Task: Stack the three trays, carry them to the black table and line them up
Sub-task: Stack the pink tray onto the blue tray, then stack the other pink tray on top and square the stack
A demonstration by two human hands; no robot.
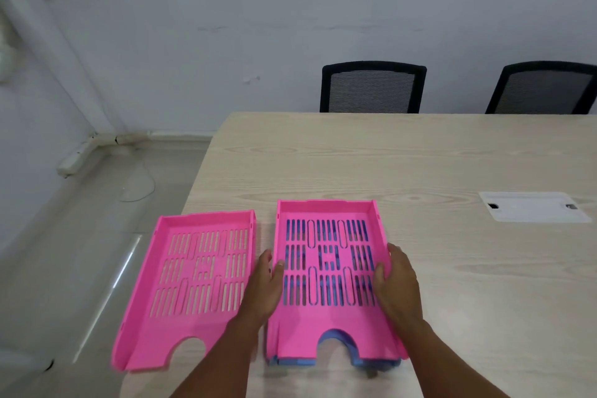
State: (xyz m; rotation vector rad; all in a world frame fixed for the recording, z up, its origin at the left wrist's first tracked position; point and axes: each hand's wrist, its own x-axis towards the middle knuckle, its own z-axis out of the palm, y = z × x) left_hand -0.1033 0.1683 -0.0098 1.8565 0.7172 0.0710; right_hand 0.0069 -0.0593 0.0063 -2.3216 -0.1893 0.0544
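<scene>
A pink slotted tray (pixel 329 333) sits nested on a blue tray (pixel 358 362), whose edge shows along the front and through the slots. My left hand (pixel 265 287) grips the left wall of this stack, thumb inside. My right hand (pixel 399 284) grips the right wall the same way. A second pink tray (pixel 168 329) lies apart to the left, overhanging the table's left edge.
The trays rest on a light wood table (pixel 420 165). A white cable cover (pixel 533 211) is set in the table at right. Two black mesh chairs (pixel 371 87) (pixel 546 89) stand at the far side. Grey floor (pixel 64 252) lies to the left.
</scene>
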